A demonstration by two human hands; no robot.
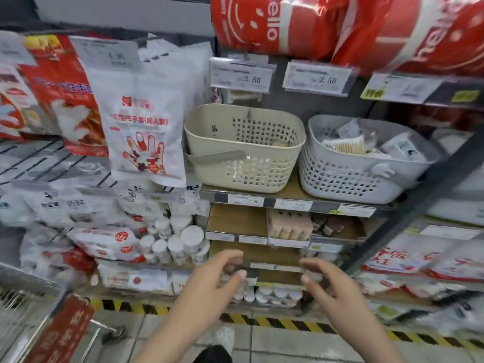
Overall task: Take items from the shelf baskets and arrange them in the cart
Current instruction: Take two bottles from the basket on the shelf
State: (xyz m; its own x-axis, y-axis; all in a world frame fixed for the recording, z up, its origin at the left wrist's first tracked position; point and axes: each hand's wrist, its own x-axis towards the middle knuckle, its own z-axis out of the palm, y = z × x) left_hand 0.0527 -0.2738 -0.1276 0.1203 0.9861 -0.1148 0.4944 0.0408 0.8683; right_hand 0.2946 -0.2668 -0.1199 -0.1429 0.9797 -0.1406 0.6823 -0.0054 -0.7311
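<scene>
2 hands raised below the shelf: left hand [220,273] and right hand [324,281], fingers loosely curled, gripping nothing, likely readying a reach. Cream basket [243,150] looks nearly empty, grey basket [366,163] holds packets; cart [23,305] low left.

You have one view only, a wide-angle camera worn on your head. It faces forward and tilts down at a shop shelf [288,199] that stands close in front of you. Two baskets [243,150] sit about mid-frame, and the striped floor [262,341] runs along the bottom. Your left hand [209,281] and right hand [332,292] reach in from the lower edge (nearest the lens). Edges bend and blur.
</scene>
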